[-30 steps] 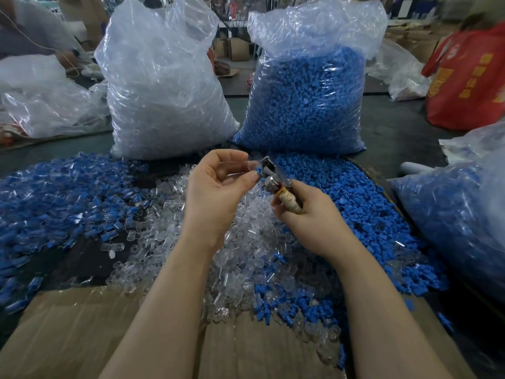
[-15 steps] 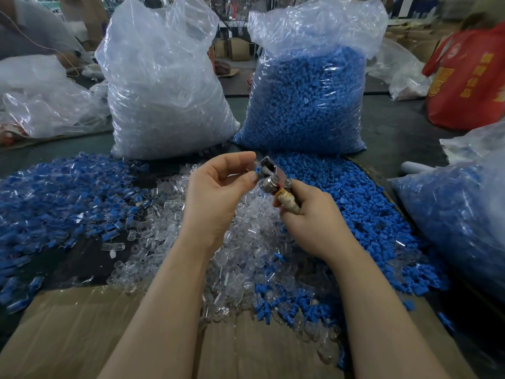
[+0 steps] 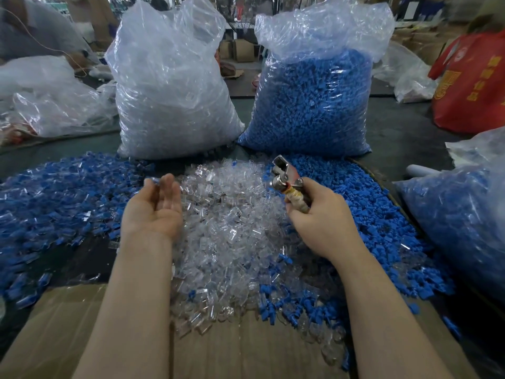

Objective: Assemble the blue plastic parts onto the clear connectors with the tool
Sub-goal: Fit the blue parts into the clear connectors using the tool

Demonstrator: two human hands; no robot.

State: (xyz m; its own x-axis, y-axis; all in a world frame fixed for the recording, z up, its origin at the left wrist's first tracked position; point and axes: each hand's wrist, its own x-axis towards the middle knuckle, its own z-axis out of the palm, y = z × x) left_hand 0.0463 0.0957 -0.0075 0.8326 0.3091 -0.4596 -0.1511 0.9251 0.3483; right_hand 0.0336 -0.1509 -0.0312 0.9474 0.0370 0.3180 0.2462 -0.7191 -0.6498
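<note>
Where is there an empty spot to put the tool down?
Bare cardboard lies nearest the person, between the forearms. A dark table patch sits between the mixed blue pile and the clear connectors. The middle and right are crowded with parts.

A single head-worn wide-angle view looks forward and down from close above the work surface. Both forearms enter from 6 o'clock, the left hand (image 3: pixel 153 209) toward 10 and the right hand (image 3: pixel 322 222) toward 2. Two tall bags stand at 12 o'clock, straight edges bowing toward the frame's rim.
</note>
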